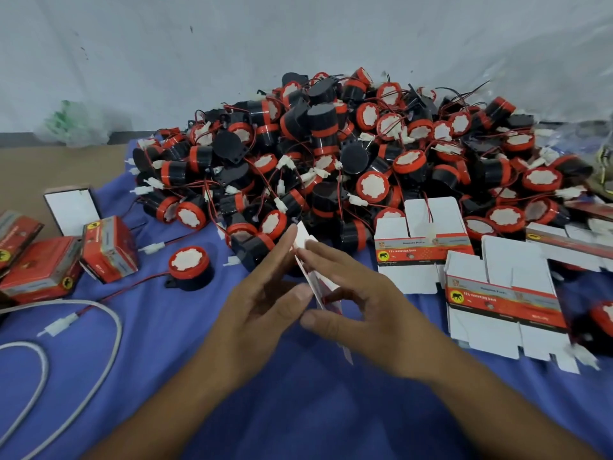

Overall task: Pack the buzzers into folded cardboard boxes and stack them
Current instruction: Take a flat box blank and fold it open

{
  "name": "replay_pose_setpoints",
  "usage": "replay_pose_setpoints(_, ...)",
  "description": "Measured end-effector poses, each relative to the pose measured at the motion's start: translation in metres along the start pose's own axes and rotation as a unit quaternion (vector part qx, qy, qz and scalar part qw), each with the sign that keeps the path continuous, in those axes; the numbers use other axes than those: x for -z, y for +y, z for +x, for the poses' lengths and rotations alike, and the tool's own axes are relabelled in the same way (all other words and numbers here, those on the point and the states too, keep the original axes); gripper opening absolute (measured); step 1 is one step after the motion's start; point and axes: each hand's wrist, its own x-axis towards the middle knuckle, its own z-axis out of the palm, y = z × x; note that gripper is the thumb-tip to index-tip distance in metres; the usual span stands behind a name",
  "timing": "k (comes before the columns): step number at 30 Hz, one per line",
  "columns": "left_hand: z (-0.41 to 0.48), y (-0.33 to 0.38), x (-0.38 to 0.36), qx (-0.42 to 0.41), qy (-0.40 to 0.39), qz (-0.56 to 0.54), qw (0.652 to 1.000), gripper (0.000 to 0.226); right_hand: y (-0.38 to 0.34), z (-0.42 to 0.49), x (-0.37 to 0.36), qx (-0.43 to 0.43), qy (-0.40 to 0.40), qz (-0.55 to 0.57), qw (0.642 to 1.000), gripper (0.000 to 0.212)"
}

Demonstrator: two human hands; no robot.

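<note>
Two hands at work: what have they got?
One flat box (pixel 303 237), white with red print, held edge-on near the middle. The left hand (pixel 262 303) pinches it between thumb and long fingers; the right hand (pixel 358 307) grips it from the other side, thumb and forefinger curled round its near edge.
And the buzzers?
Most lie in a big heap of buzzers (pixel 331 154) at the far side of the blue cloth (pixel 298 393), red-and-black, wires tangled. A lone buzzer (pixel 189 265) sits apart, left of the hands.
Any boxes done?
Several folded boxes (pixel 109 249) lie at the left edge, some touching. More unfolded boxes (pixel 504 303) lie flat to the right. A white cable (pixel 109 327) loops near left.
</note>
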Motion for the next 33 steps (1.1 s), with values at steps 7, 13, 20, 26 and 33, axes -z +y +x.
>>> replay_pose_setpoints(7,-0.003,0.006,-0.003,-0.035,0.028,0.081,0.996,0.066,0.002,0.002,0.004,0.089,0.015,-0.050,0.995,0.031)
replay_pose_setpoints(13,-0.003,0.004,-0.008,-0.001,0.111,0.178,0.978,0.065,0.006,0.002,-0.020,0.205,0.154,-0.402,0.879,0.028)
replay_pose_setpoints(20,-0.004,0.010,-0.008,-0.055,0.144,0.219,0.963,0.055,-0.007,0.000,-0.004,0.252,0.215,-0.476,0.815,0.024)
replay_pose_setpoints(26,-0.006,0.022,-0.007,-0.120,0.078,0.274,0.951,0.051,0.000,0.008,0.011,0.154,0.170,-0.328,0.917,0.040)
replay_pose_setpoints(33,-0.006,0.016,-0.015,-0.180,0.100,0.381,0.901,0.056,0.007,0.008,0.008,-0.027,0.092,-0.088,0.992,0.050)
